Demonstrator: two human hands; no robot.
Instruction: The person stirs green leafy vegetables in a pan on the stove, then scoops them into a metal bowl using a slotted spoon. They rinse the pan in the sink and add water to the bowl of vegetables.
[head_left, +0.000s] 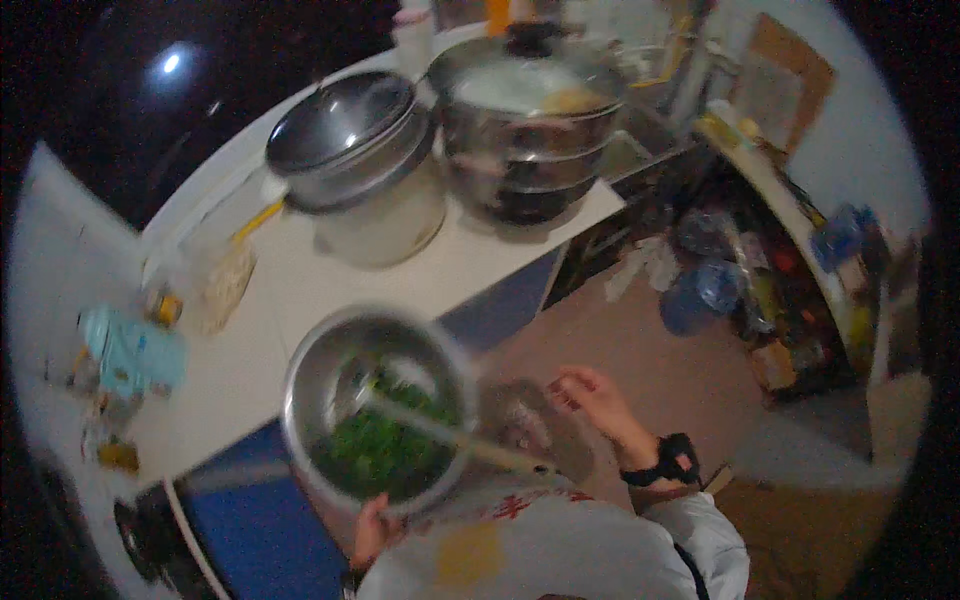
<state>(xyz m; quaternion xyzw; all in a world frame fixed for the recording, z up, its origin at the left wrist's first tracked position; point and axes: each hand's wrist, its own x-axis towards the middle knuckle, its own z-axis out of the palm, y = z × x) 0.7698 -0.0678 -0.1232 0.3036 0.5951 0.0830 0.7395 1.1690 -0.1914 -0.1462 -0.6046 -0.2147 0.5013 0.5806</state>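
My left hand (375, 529) grips the near rim of a round stainless steel bowl (300, 369), which is held in front of my body beside the counter edge. Chopped green leaves (390, 450) lie in the bowl. A long-handled utensil (491, 452) slants out of it, its handle pointing right and its lower end among the greens. To the right of the bowl my right hand (589, 397) is raised over the floor, fingers partly curled, with nothing seen in it. A black band is around that wrist.
A lidded pot (360, 187) and a steel steamer pot with a glass lid (525, 135) stand on the white counter (300, 300). A turquoise container (135, 352) is at left. Plastic bags (705, 289) and a cluttered shelf (795, 225) are at right.
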